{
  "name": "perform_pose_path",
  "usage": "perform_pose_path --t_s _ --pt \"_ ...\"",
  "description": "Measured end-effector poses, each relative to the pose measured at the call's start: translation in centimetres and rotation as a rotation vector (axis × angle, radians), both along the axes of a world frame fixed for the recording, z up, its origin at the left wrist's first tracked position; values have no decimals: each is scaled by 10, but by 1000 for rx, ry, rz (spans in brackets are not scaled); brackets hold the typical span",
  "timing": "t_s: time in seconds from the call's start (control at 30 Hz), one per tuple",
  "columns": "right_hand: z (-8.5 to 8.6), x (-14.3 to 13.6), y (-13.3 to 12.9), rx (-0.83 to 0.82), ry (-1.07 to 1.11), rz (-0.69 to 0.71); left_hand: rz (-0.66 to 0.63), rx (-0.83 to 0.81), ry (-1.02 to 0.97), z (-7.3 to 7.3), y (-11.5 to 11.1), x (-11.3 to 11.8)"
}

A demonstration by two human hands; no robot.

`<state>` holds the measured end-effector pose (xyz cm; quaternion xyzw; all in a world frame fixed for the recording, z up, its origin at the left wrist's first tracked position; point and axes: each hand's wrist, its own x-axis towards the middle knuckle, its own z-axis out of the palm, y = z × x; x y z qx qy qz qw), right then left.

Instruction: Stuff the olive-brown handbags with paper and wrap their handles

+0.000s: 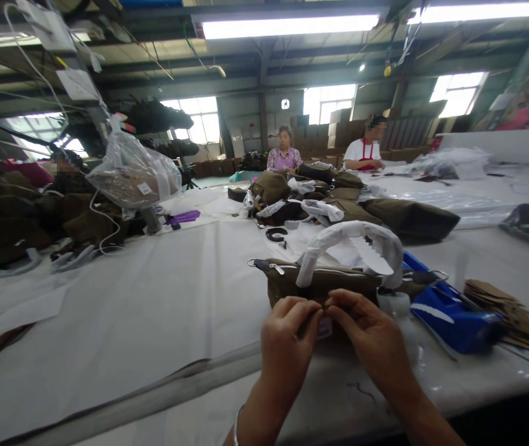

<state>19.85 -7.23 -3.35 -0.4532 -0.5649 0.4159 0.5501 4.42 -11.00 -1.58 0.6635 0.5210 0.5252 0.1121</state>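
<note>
A dark olive handbag (pixel 287 286) with a zip along its top lies in front of me on the white table. Its handle (pixel 352 230) is wrapped in pale protective film and arches above the zip. My left hand (pixel 287 331) is closed at the bag's near side, thumb and fingers pinched together. Right beside it, my right hand (pixel 371 331) pinches too, with the fingertips of both hands almost meeting. Whatever they pinch is too small to make out. Just below the fingertips shows a small white label (pixel 324 327), partly hidden by my hands.
A blue tape dispenser (pixel 454 319) and a stack of brown cardboard tags (pixel 506 306) lie to the right. Several olive bags (pixel 408 218) are heaped farther back. A plastic-wrapped bundle (pixel 137 173) hangs at left by a post. Two people (pixel 284 158) sit across the table.
</note>
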Motion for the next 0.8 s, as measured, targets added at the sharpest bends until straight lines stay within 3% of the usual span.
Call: perform_pose_path --t_s 0.5,0.8 --pt "-3 -1 -1 67 -87 6 60 40 183 1 -4 -2" --pt "-3 3 -3 243 -247 -60 73 22 209 -2 -5 -4"
